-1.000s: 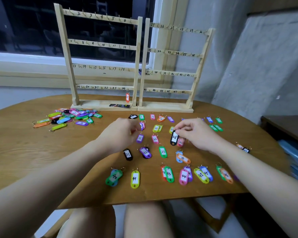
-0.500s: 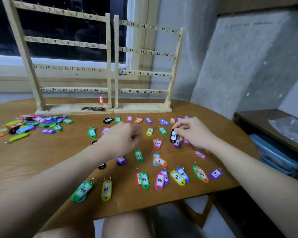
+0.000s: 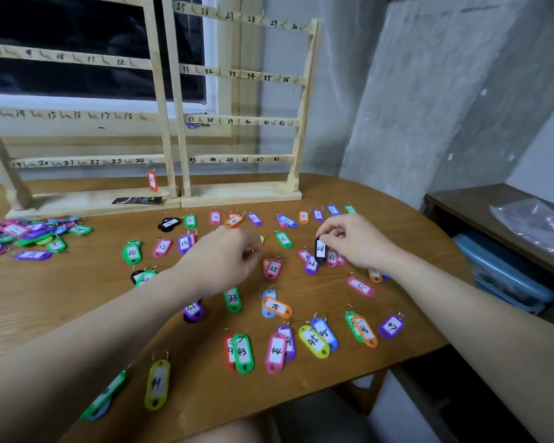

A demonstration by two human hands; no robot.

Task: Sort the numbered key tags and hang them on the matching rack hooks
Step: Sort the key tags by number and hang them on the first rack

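Two wooden racks stand at the table's back, the left rack and the right rack, with numbered hooks. An orange tag hangs below hook 24. Many numbered key tags lie in rows on the table. My right hand pinches a black tag marked 28 by its top, upright over tags 26 and 27. My left hand is curled, its fingertips pinching a small metal ring; whatever tag is on it stays hidden. Beside the knuckles a yellow tag's tip shows.
A heap of unsorted tags lies at the far left. A black packet rests on the left rack's base. A low shelf on the right holds a blue bin and a plastic bag. The table's front edge is near my knees.
My head has turned right and come closer, so the racks slid left in view. Both hands stay over the middle rows; the right hand still holds tag 28.
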